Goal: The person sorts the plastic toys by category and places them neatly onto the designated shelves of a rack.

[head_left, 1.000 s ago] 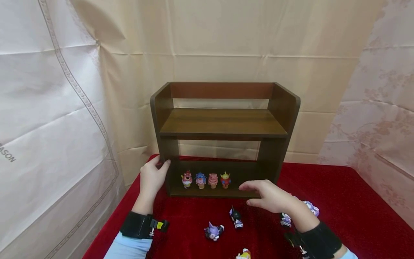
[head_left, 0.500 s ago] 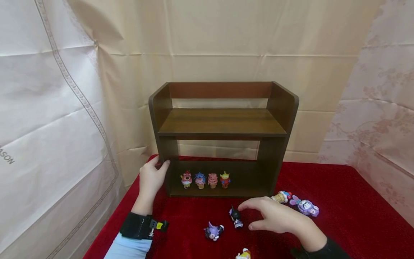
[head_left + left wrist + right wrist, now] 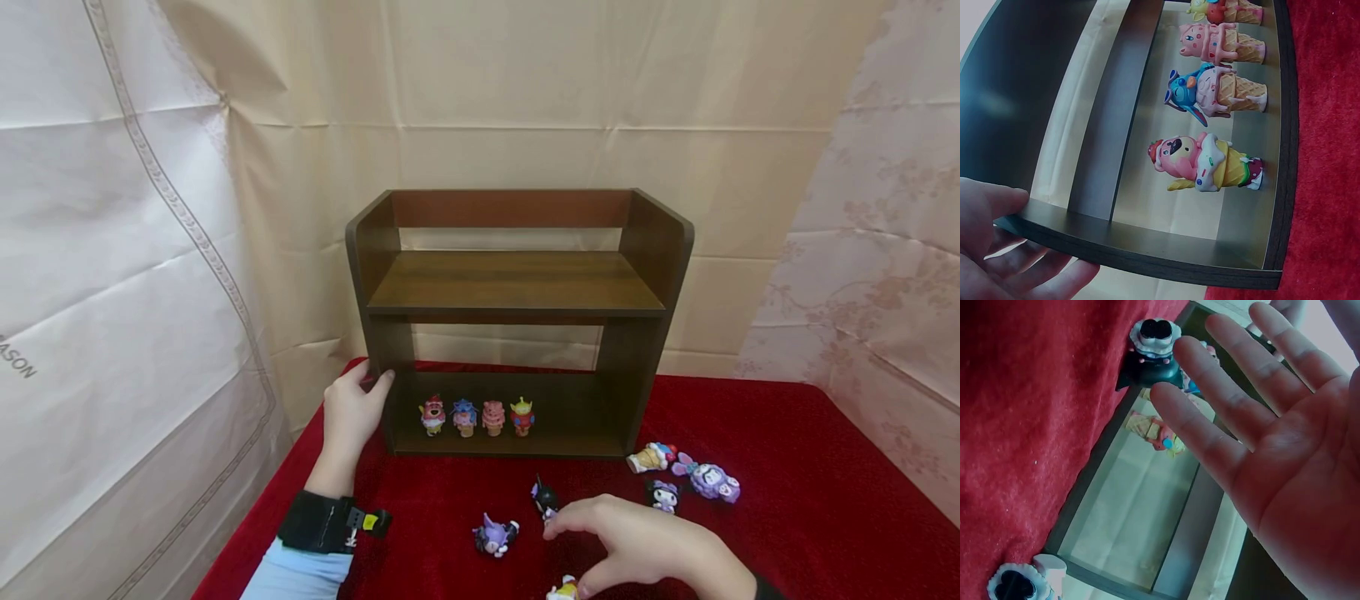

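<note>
Looks forward and down from the head, well back, taking in the whole shelf (image 3: 517,283) near centre and red cloth (image 3: 750,517) from 4 to 7 o'clock. Peers in close from the left wrist, past the left hand (image 3: 352,414) at 8 o'clock, into the lower compartment (image 3: 573,412), rolled sideways. Faces the shelf aslant from the right wrist, past the right hand (image 3: 1291,450) near the lens at 3 o'clock. Shares between wrist views a yellow-headed figurine (image 3: 1159,434): at 1 o'clock from the left, near centre from the right.

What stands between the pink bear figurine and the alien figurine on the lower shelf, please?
The blue Stitch figurine and the pink animal figurine, as the head view shows.
</note>
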`<state>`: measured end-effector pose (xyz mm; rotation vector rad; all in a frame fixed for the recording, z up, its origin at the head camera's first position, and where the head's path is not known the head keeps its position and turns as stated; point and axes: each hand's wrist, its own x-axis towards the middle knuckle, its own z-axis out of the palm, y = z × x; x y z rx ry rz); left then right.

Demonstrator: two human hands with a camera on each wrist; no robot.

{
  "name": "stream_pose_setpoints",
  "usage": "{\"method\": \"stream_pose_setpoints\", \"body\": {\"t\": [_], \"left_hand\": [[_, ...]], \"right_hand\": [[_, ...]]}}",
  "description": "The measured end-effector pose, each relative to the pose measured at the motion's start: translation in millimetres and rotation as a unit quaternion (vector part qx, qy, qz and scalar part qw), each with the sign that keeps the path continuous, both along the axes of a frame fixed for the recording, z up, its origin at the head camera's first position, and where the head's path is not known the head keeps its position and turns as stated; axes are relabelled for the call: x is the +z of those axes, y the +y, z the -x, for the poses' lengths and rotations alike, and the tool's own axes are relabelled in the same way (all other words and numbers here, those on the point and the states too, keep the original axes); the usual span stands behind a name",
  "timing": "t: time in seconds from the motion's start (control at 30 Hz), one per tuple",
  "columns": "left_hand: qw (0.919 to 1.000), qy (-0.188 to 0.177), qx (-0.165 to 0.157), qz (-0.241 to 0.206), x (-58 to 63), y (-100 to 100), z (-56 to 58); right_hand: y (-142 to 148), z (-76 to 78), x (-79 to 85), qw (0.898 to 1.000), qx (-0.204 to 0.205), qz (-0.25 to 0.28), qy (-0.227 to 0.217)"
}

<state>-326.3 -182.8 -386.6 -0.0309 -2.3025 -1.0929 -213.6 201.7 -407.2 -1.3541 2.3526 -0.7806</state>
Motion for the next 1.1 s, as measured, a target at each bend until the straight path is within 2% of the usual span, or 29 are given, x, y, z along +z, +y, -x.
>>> {"method": "stream_pose_setpoints", "body": {"t": [0.13, 0.4, 0.6, 0.93, 1.1], "left_hand": [[1.0000, -0.003, 0.001, -0.003, -0.3, -0.5, 0.3], [1.0000, -0.003, 0.000, -0.002, 0.3, -0.3, 0.4], [1.0000, -0.002, -0.003, -0.004, 0.9, 0.3, -0.1], [1.0000, 0.002, 0.002, -0.004, 1.1, 0.1, 0.7], [1.0000, -0.001, 0.001, -0.003, 0.7, 0.7, 0.7]], "right_hand": [[-1.9, -2.2, -2.0, 1.000, -0.003, -0.016, -0.012], [-5.5, -10.8, 1.4, 0.999, -0.010, -0.049, 0.001], [-8.8, -17.8, 2.8, 0.998, -0.018, -0.050, -0.030], [-14.5, -18.5, -2.7, 0.994, 0.022, -0.067, -0.082], [-16.2, -17.0, -8.3, 0.994, 0.033, -0.067, -0.079]]}}
